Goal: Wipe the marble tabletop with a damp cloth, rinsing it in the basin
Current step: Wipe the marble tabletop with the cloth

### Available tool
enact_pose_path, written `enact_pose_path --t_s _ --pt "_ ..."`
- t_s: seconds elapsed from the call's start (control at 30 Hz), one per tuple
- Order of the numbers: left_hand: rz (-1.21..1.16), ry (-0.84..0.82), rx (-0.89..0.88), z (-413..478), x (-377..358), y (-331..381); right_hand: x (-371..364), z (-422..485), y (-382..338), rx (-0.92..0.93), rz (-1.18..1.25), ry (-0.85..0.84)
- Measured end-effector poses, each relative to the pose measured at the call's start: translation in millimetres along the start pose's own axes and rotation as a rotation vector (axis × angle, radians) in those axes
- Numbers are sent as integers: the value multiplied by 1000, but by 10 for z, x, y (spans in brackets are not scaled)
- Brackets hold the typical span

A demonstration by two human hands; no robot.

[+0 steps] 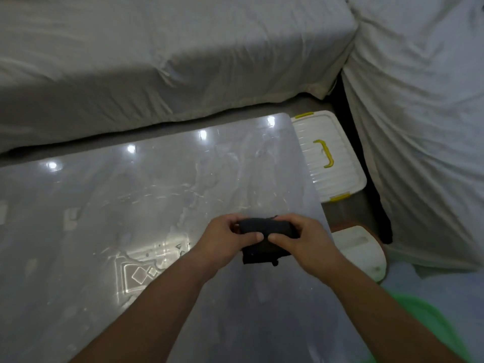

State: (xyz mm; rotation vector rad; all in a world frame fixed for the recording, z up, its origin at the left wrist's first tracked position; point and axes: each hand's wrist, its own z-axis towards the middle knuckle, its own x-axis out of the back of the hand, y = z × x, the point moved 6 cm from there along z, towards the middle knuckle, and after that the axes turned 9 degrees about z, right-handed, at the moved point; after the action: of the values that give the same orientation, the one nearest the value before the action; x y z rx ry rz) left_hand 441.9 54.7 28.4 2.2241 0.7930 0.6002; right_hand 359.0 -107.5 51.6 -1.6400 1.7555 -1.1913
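Right now the dark cloth (264, 231) is bunched up over the desk (131, 205), near its right edge. It sits between the left grip (227, 238) and the right grip (303, 239). Both grips are curled tight on it, thumbs pinching its front. A green basin (429, 323) lies off the desk's near right corner.

A dark folded cloth (262, 230) is pinched at each end by the left hand (225, 239) and the right hand (307, 242), thumbs on its near side, over a glossy grey marble tabletop (131, 205). Beyond the right fingers sits a white ribbed plastic box (337, 169) with a yellow handle.
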Motion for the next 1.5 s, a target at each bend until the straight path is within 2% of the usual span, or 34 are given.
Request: enact_pose_path --t_s 0.13,0.3,0.47,0.57,0.63,0.67,0.73,0.8,0.9,1.0,1.1,1.17,1.33,1.43,1.5 --pt "23 60 -36 212 -39 181 232 248 -10 23 -17 18" --pt "-170 138 2 516 -271 371 459 589 5 -1 82 18" --pt "-217 335 25 957 -184 506 706 1141 -57 63 74 179" --pt "11 465 -72 1152 187 597 732 1654 -153 104 18 184" --pt "277 532 -110 1283 452 549 701 1980 -151 139 -295 183" --pt "420 568 -114 1329 568 495 678 2065 -168 209 -477 175" --pt "686 608 -112 1380 693 346 574 2107 -168 426 -738 30" --pt "859 561 -102 1375 659 165 443 2036 -15 548 -942 -137" --pt "1042 442 -68 1368 547 -59 366 2043 126 641 -1090 -186" --pt "1102 426 -79 1389 560 -81 454 2424 -51 667 -1067 -59" --pt "1110 443 -111 1381 526 -132 502 2969 -328 498 -958 146" --pt "1113 455 -130 1394 498 -189 362 3017 -388 497 -978 188" --pt "1095 460 -135 1393 476 -210 -72 2012 119 794 -1033 -119" --pt "1071 467 -149 1345 475 -183 5 1952 223 809 -1053 -229" --pt "1088 493 -197 1275 439 -172 135 2270 82 765 -1033 -160"
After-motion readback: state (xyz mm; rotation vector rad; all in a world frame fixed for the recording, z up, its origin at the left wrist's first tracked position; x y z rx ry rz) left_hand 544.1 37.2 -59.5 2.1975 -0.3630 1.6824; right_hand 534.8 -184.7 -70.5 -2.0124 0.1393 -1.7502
